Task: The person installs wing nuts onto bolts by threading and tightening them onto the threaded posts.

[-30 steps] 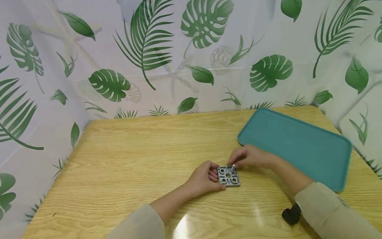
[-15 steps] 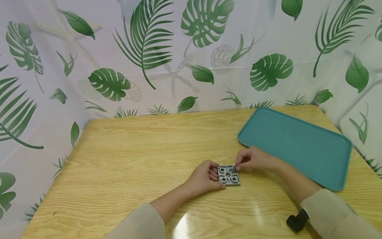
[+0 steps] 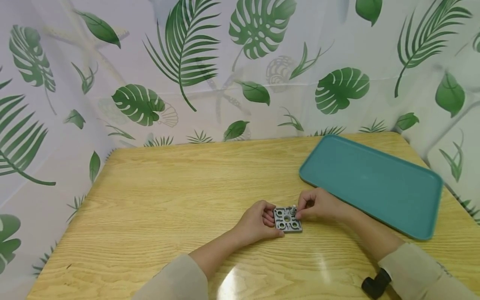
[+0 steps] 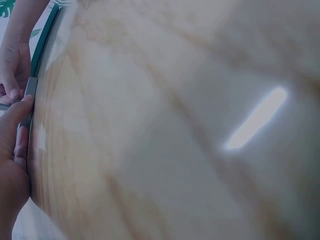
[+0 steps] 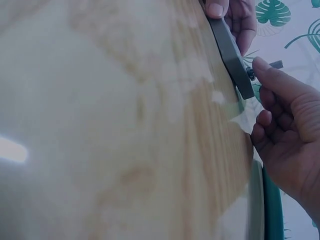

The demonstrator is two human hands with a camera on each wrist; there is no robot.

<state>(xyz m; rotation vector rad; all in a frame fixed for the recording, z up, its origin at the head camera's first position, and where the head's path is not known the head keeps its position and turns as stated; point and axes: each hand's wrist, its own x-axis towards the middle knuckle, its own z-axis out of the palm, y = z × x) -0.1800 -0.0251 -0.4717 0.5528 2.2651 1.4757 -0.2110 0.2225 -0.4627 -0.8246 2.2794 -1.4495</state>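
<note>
A square grey metal plate [image 3: 287,226] with several round holes lies on the wooden table. My left hand [image 3: 256,223] grips it by its left side, thumb along the near edge and fingers behind. From the plate's far right corner stands a small metal bolt [image 3: 293,209]. My right hand [image 3: 318,205] pinches this bolt low down between thumb and forefinger. In the right wrist view, the bolt's shank [image 5: 276,64] sticks out beyond the thumb, and a dark nut-like collar [image 5: 250,73] sits close to the plate [image 5: 231,57]. The forefinger's tip is hidden there.
A teal tray [image 3: 375,183] lies at the table's right, just beyond my right forearm. A black wrist device [image 3: 376,284] hangs below the right sleeve. Leaf-patterned cloth [image 3: 210,100] hangs behind and beside the wooden table [image 3: 168,187].
My right hand has shifted from behind the bolt to its right side, and its thumb and forefinger have closed in on it. The left hand and plate have stayed in place.
</note>
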